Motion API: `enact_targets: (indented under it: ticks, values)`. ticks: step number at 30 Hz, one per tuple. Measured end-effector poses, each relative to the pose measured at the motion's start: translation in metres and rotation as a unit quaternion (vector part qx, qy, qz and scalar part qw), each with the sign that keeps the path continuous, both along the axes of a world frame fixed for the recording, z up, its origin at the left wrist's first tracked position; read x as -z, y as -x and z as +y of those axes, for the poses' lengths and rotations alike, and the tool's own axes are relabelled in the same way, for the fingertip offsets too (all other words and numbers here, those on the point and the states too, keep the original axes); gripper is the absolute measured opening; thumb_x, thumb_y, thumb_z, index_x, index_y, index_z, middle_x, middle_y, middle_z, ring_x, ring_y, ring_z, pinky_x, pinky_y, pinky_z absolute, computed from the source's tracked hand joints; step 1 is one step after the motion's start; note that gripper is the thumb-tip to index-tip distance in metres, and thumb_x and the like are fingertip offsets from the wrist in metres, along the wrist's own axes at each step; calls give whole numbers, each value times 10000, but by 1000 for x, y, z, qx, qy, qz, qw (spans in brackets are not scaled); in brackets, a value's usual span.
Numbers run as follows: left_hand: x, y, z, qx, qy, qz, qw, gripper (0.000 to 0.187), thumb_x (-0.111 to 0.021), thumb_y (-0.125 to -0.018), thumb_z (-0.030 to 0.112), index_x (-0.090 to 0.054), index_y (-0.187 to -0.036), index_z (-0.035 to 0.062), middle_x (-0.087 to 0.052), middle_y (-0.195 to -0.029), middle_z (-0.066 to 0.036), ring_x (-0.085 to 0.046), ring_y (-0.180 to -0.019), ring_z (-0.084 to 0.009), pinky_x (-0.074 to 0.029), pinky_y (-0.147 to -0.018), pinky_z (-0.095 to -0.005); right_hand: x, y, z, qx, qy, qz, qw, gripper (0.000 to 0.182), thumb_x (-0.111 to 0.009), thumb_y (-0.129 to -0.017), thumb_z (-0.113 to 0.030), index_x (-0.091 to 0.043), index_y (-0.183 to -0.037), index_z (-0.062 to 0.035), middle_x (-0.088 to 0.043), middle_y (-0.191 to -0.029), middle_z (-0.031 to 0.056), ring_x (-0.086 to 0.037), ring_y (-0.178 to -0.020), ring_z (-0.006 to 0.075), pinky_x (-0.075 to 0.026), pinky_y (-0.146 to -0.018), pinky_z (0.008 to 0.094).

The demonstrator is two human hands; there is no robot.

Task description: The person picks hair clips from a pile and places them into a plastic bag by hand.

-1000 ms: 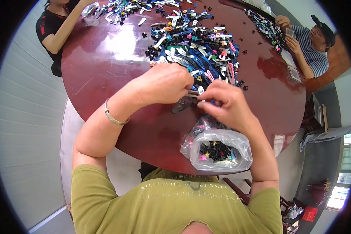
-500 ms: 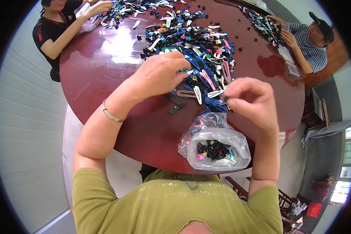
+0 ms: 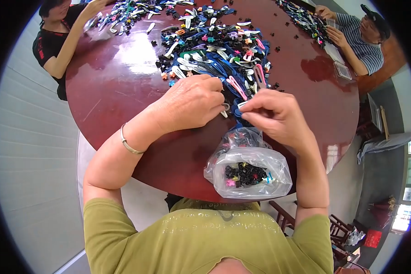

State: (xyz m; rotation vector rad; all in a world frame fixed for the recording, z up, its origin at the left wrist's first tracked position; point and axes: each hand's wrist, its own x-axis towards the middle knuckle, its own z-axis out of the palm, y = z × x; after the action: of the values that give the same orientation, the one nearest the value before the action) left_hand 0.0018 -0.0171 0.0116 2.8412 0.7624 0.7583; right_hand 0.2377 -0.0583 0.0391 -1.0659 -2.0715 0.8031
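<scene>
A round, dark red tabletop [image 3: 123, 91] filled the middle of the frame, its polished surface throwing back a bright patch of light at the upper left. Pale grey panelled wall or floor [image 3: 27, 150] ran down the left side. At the upper right a brown wooden surface [image 3: 395, 59] met the tabletop's edge. Lower right, dark wooden chairs [image 3: 338, 230] stood on a grey floor [image 3: 379, 182], with a red box [image 3: 373, 238] beside them. A window [image 3: 404, 217] at the far right edge let in daylight.
</scene>
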Motion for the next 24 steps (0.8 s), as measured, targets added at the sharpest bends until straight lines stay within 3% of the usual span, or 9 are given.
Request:
enact_targets:
  ticks: [3, 6, 10, 13, 16, 17, 18, 20, 24]
  values:
    - [1, 1, 1, 0, 7, -4, 1000, 92, -718, -776, 110, -672, -785, 31, -613, -864, -84, -615, -815, -272, -495, -741, -383, 15, 7, 4, -38, -70, -77, 994, 142, -746, -770, -101, -705, -903, -73, -625, -859, 82, -633, -737, 291, -513, -645, 383]
    - [1, 0, 0, -3, 15, -8, 1000, 98, -722, -770, 110, -665, -775, 30, -615, -864, -88, -614, -816, -281, -492, -742, -388, 16, 16, 2, -11, -98, -186, 978, 151, -748, -773, -160, -701, -897, -86, -622, -873, 83, -645, -770, 310, -519, -669, 419]
    - [0, 1, -1, -1, 33, -5, 999, 108, -731, -761, 108, -660, -774, 28, -621, -867, -95, -615, -821, -292, -489, -742, -392, 19, 21, 3, 13, -80, -197, 977, 151, -740, -780, -193, -697, -876, -84, -619, -896, 90, -645, -787, 328, -517, -685, 438]
    - [0, 2, -1, -1, 30, -16, 999, 108, -733, -760, 105, -660, -786, 29, -626, -872, -97, -619, -825, -294, -491, -741, -390, 23, 18, 6, 6, -102, -135, 986, 144, -753, -766, -142, -700, -880, -71, -621, -838, 74, -638, -700, 260, -505, -617, 374]
    - [-1, 0, 0, 0, 35, -31, 999, 108, -734, -758, 95, -669, -817, 33, -630, -874, -99, -623, -830, -295, -496, -746, -388, 2, 10, 6, 40, -1, -4, 999, 145, -757, -767, -75, -700, -897, -45, -625, -763, 19, -574, -628, 120, -456, -557, 277]
    - [-1, 0, -1, 0, 39, -36, 999, 111, -735, -757, 91, -674, -830, 34, -631, -875, -100, -625, -832, -296, -497, -750, -387, 0, 8, 3, 62, 62, 97, 991, 146, -771, -765, -44, -694, -883, -6, -630, -743, -17, -489, -640, 29, -410, -553, 206]
    - [-1, -2, -2, 3, 40, -48, 998, 127, -739, -756, 90, -678, -853, 37, -631, -878, -100, -625, -827, -296, -499, -752, -388, -17, 5, -4, 89, 181, 154, 967, 141, -785, -752, -34, -691, -844, 17, -655, -780, -7, -524, -674, 23, -423, -571, 203]
    - [-2, -8, -5, 12, 42, -71, 997, 166, -746, -752, 88, -686, -900, 42, -631, -883, -101, -625, -818, -295, -501, -758, -388, -27, -8, -11, 5, 193, 242, 951, 156, -794, -709, 11, -696, -830, 20, -665, -793, 22, -562, -686, 42, -416, -573, 197]
    - [7, -22, -10, 48, 18, -63, 997, 248, -765, -737, 105, -689, -968, 55, -610, -902, -93, -613, -833, -288, -503, -764, -388, -43, -23, -18, -244, 136, 185, 942, 191, -824, -657, 31, -735, -825, 9, -698, -815, 94, -589, -620, 103, -387, -513, 209]
